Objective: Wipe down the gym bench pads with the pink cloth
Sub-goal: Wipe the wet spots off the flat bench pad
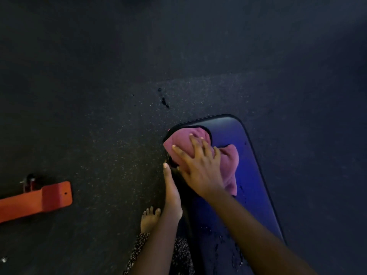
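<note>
Your right hand (200,167) presses the pink cloth (229,165) with spread fingers, grip open, near the far end of the bench pad (252,165). Your left hand (172,193) lies straight-fingered, grip open, along that pad's left edge

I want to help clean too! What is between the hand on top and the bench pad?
The pink cloth lies between the right hand and the bench pad; the hand's spread fingers press on it. The head view shows this.

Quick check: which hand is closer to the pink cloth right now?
Right. The right hand presses on top of the pink cloth; the left hand lies along the left edge of the bench pad, just beside the cloth.
</note>
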Tool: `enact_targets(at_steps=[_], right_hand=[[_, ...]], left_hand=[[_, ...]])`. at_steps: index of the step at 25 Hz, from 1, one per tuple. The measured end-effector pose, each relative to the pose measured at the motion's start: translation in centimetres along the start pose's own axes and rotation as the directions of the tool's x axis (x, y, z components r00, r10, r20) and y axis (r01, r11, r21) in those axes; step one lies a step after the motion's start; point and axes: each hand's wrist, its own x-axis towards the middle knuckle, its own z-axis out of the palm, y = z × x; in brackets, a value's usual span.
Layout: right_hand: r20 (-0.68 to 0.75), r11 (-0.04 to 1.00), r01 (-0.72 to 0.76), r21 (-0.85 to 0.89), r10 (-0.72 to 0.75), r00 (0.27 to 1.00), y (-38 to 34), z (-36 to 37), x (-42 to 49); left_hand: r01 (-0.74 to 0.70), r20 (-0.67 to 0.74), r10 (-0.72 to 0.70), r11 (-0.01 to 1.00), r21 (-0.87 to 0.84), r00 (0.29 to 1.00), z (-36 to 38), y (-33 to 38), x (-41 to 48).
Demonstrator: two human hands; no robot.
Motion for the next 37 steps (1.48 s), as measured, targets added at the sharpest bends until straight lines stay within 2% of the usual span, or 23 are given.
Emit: enact_targets(at_steps=[3,5,7,10,12,15,18,20,23,28,31,32,33,34,35,36,37], right_hand=[[-0.025,0.996,0.019,-0.089,-0.022,0.999,0.1,2.0,1.1],[-0.025,0.994,0.063,-0.09,-0.066,0.998,1.2,2.0,1.7],[-0.033,0.995,0.039,-0.096,-0.042,0.999,2.3,1.8,2.3],[-0.056,0.987,-0.154,-0.037,0.152,0.987,4.9,1.1,3.3],[-0.033,0.949,-0.314,0.022,0.314,0.949,8.0,0.5,3.6],[-0.002,0.859,-0.507,0.066,0.508,0.861,11.8,-0.2,4.1],[0.042,0.72,-0.659,0.218,0.667,0.743,12.9,-0.2,4.5],[0.007,0.726,-0.646,0.234,0.663,0.748,11.9,-0.3,3.7],[-0.055,0.797,-0.562,0.22,0.586,0.809,7.4,0.4,0.2],[0.011,0.867,-0.458,0.195,0.465,0.885,-2.9,3.7,-6.8],[0.054,0.901,-0.423,0.095,0.42,0.906,-6.3,5.0,-10.6],[0.058,0.91,-0.405,0.084,0.401,0.914,-6.8,5.4,-11.3],[0.053,0.913,-0.397,0.094,0.394,0.918,-6.9,5.6,-11.8],[0.043,0.911,-0.397,0.113,0.395,0.918,-6.8,5.7,-12.0],[0.034,0.904,-0.407,0.13,0.406,0.913,-6.4,5.5,-12.1],[0.026,0.889,-0.435,0.145,0.436,0.899,-5.7,5.1,-12.2],[0.015,0.857,-0.487,0.166,0.492,0.871,-4.7,4.8,-12.2]], left_hand=[[-0.055,-0.021,0.055,0.998,-0.011,0.998,0.1,-0.2,0.5],[-0.05,-0.046,0.05,0.999,-0.014,0.998,0.0,-0.4,0.8],[-0.044,-0.04,0.046,0.998,0.043,0.998,-0.2,-0.7,1.2],[-0.059,-0.006,0.06,0.992,0.107,0.998,-0.8,-0.9,1.7],[-0.044,-0.008,0.046,0.989,0.138,0.999,-0.8,-0.9,1.6],[0.008,0.007,-0.009,0.98,0.199,1.0,-0.8,-0.8,1.4],[-0.033,0.035,0.027,0.983,0.183,0.999,-0.8,-0.5,1.3],[-0.068,0.05,0.06,0.983,0.173,0.997,-0.7,-0.4,1.0],[-0.102,0.063,0.091,0.977,0.187,0.994,-0.6,-0.2,0.4],[-0.131,0.16,0.114,0.987,0.098,0.98,-0.7,1.0,-1.3],[-0.12,0.154,0.083,0.961,0.25,0.985,-1.9,2.3,-2.6],[-0.167,0.157,0.115,0.912,0.374,0.981,-2.6,2.6,-2.8],[-0.261,0.171,0.199,0.8,0.541,0.965,-3.2,2.7,-3.0],[-0.371,0.218,0.31,0.621,0.69,0.925,-4.0,2.8,-3.1],[-0.488,0.32,0.407,0.432,0.758,0.856,-4.4,2.8,-3.0],[-0.582,0.444,0.441,0.252,0.773,0.78,-4.5,2.8,-2.8],[-0.657,0.574,0.417,0.076,0.75,0.705,-4.0,3.0,-2.4]])
